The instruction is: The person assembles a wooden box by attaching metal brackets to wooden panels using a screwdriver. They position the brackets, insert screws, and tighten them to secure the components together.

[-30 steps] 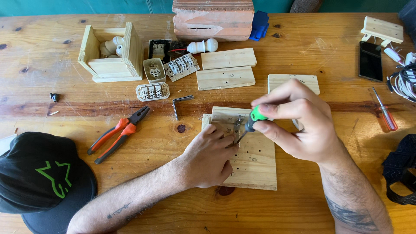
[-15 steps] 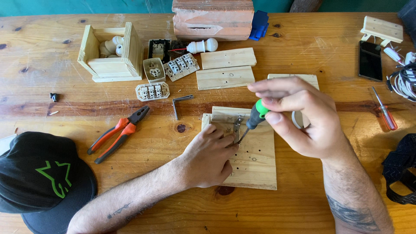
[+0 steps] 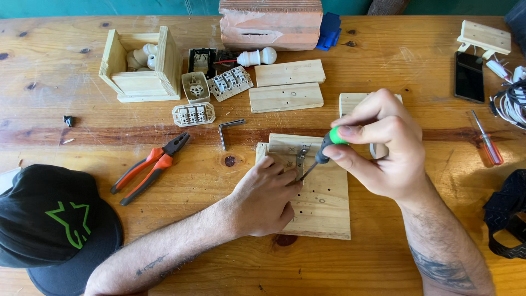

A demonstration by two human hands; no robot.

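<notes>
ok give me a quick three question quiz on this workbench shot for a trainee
1. True or false: the right hand holds a screwdriver with a green and black handle.
2. What does the left hand rest on? A) pliers B) wooden board C) black cap
3. Which tool lies left of the board, untouched?

Key: 1 true. 2 B, the wooden board. 3 the orange pliers.

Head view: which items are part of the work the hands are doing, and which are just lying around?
In use:
right hand gripping green-handled screwdriver
left hand steadying metal bracket
wooden board

Lying about:
orange pliers
black cap
phone
red screwdriver
wooden box
brick
</notes>
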